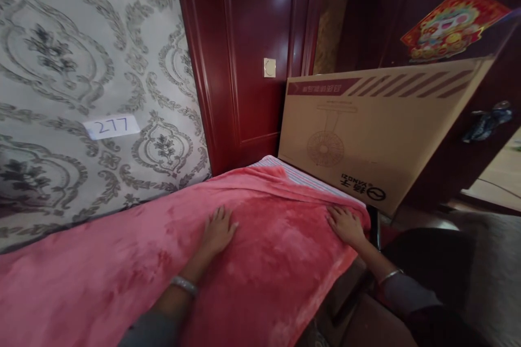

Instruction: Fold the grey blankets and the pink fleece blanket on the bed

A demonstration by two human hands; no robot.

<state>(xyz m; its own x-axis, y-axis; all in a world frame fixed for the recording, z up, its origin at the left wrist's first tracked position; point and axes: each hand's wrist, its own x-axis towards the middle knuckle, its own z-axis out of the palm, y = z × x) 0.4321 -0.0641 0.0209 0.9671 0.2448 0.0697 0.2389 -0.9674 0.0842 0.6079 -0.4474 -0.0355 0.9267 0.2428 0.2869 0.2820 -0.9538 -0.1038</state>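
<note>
The coral-red plush blanket (pixel 260 260) lies over a long raised surface beside the patterned grey-and-white wallpaper (pixel 163 143). Coverage is well advanced: the blanket extends from the left edge of view to the right end of the surface, and its near right edge hangs over the side.

Left hand (pixel 220 229): palm down on the middle of the blanket, fingers extended and slightly parted, nothing gripped. Right hand (pixel 345 225): palm down near the far right corner, fingers extended over the folded edge, not clenched; whether the fingertips pinch any pile cannot be told.

Outstanding condition: along the far right edge the blanket doubles into a loose fold, leaving a strip of white striped cloth (pixel 303 178) exposed next to the large brown cardboard box (pixel 378 135). Shallow ripples and dark patches in the pile mark the main area, so smoothing appears incomplete. The left end runs out of frame; its condition cannot be judged.
</note>
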